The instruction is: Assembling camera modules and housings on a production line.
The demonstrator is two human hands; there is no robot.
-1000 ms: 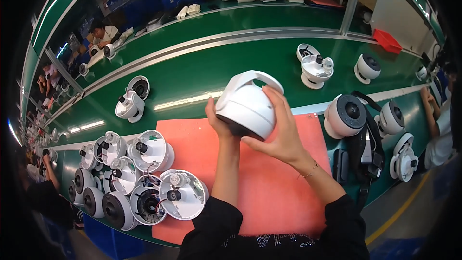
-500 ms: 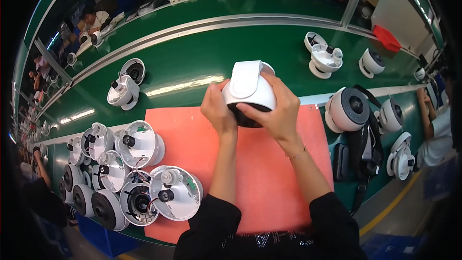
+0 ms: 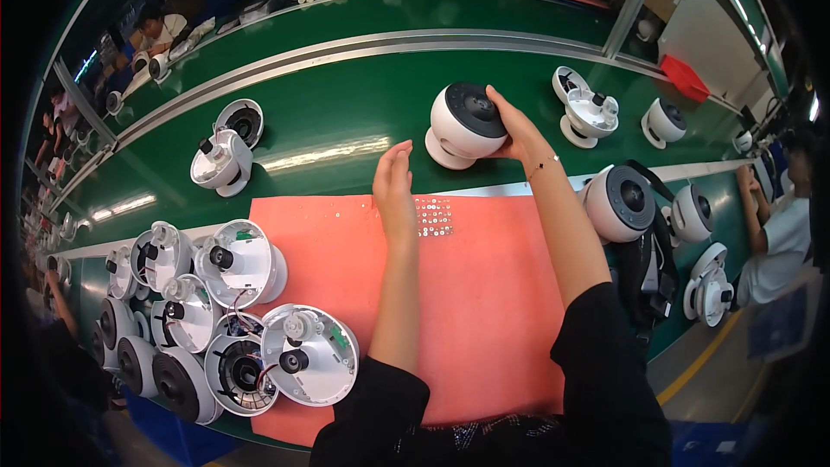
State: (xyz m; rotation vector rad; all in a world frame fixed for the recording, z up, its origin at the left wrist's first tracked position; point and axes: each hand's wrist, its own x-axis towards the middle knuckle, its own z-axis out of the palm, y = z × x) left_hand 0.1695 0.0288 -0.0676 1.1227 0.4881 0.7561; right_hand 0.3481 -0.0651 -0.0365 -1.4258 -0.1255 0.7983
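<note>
A round white camera (image 3: 456, 128) with a black front face is upright on its round foot at the green conveyor surface, just beyond the mat. My right hand (image 3: 519, 132) grips its right side, with the thumb and fingers around the shell. My left hand (image 3: 395, 190) is off the camera, to its lower left, with fingers stretched out and nothing in them. Beneath the hands is a salmon-coloured mat (image 3: 493, 320). Rows of small shiny round pieces (image 3: 435, 217) lie on it beside my left wrist.
Several opened camera housings (image 3: 309, 355) with wires and lenses crowd the left side. Another opened camera (image 3: 223, 160) stands on the belt at left, and one (image 3: 590, 112) at right. Closed cameras (image 3: 621, 202) and a black strap lie right. A co-worker (image 3: 782, 225) sits far right.
The camera has gone from tilted between both hands above the mat to upright at the green surface, farther away. My left hand has let go of it; the right still grips it.
</note>
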